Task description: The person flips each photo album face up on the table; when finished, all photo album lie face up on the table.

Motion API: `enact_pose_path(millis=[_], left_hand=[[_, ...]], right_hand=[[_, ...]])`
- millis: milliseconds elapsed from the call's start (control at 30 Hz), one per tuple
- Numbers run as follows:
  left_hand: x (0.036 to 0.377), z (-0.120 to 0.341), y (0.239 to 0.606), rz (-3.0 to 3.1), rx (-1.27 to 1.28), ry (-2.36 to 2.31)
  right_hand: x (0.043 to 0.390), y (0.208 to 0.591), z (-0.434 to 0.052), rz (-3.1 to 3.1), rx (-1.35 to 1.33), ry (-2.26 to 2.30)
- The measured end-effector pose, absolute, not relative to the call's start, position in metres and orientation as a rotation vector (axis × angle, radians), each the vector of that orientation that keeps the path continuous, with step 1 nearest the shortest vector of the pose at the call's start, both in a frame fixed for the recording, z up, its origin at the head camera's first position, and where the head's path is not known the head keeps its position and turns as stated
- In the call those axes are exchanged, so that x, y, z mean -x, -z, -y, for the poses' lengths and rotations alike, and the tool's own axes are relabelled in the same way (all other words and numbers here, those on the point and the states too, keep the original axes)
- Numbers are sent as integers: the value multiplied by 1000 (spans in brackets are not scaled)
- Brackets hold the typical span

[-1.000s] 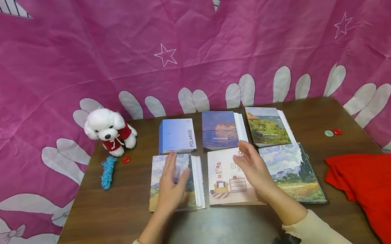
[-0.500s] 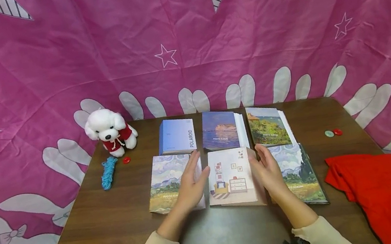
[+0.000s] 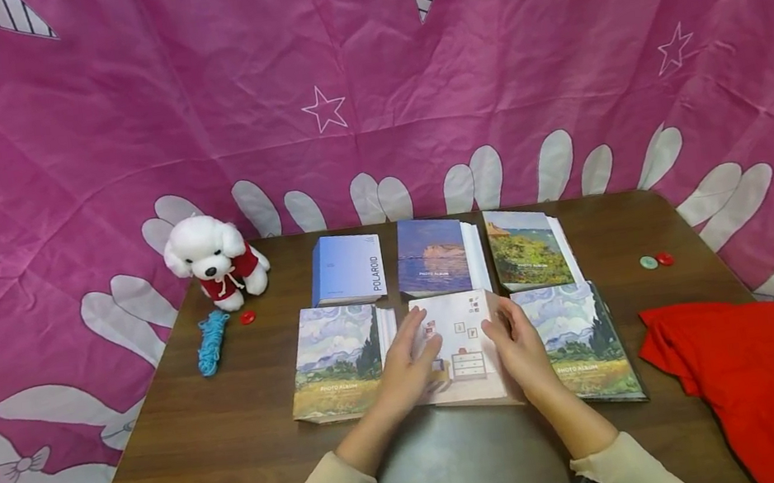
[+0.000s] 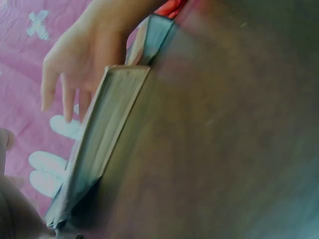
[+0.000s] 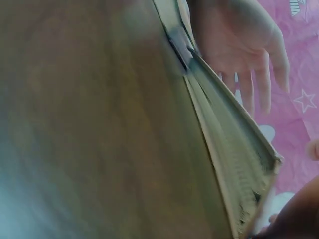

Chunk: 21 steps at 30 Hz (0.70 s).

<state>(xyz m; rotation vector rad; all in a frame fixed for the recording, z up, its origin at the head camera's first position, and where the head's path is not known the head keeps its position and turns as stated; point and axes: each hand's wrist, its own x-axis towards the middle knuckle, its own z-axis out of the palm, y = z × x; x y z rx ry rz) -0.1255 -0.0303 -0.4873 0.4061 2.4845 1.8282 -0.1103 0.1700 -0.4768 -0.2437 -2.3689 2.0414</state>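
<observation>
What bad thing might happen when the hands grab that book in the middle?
The middle album lies tight between two landscape albums; lifting it may drag or knock those crooked. The left hand and right hand touch only its sides with fairly straight fingers, so it might slip and flop open.

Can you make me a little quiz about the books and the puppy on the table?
1. How many photo albums lie on the table?
2. True or false: both hands touch the same album.
3. What lies just in front of the toy dog: A) blue cord, B) red cloth, C) a cup?

Key:
1. Six, in two rows of three.
2. True: the left hand and right hand flank the room-picture album.
3. A, the blue cord.
</observation>
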Motion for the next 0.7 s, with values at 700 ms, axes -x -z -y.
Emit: enact_pose_path(millis=[700], left_hand=[[126, 14, 500, -2483, -299, -1774]], right_hand=[[112, 473, -165, 2065, 399, -2287]])
